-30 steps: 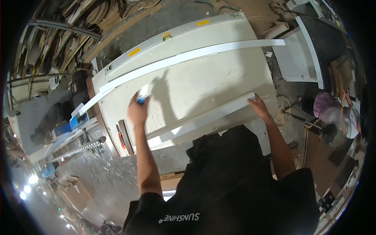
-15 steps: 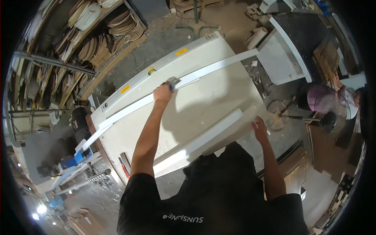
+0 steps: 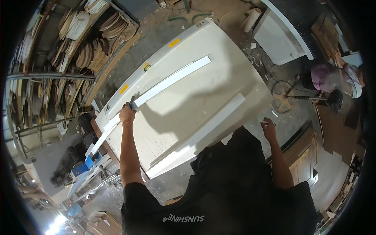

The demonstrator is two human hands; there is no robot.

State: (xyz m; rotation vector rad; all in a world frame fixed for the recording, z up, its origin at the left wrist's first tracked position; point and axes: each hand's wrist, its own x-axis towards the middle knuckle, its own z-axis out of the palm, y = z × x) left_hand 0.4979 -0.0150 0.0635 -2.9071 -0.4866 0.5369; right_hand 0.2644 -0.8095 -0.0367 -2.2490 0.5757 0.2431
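Observation:
My left hand [image 3: 127, 114] is closed round a small tool with blue and grey metal parts [image 3: 132, 103], whose exact kind I cannot make out. The tool is at a long narrow white strip [image 3: 172, 82] lying across the cream board-topped table [image 3: 188, 102]. Left of the hand, white strip material [image 3: 102, 141] runs over the table's left edge. My right hand [image 3: 269, 129] is in the air off the table's near right corner. Its fingers are loosely bent and apart, holding nothing.
A spirit level [image 3: 156, 56] lies along the far edge; another white strip [image 3: 219, 117] is near me. Shelves of curved board pieces [image 3: 84, 55] stand far left, with a blue machine part [image 3: 81, 168] below. A person [image 3: 333, 80] is at the right, beside a stand [image 3: 284, 98].
My left hand has moved left and nearer along the strip with the tool. The strip's right end, which overhung the table's right edge, now lies on the table. My view has shifted slightly.

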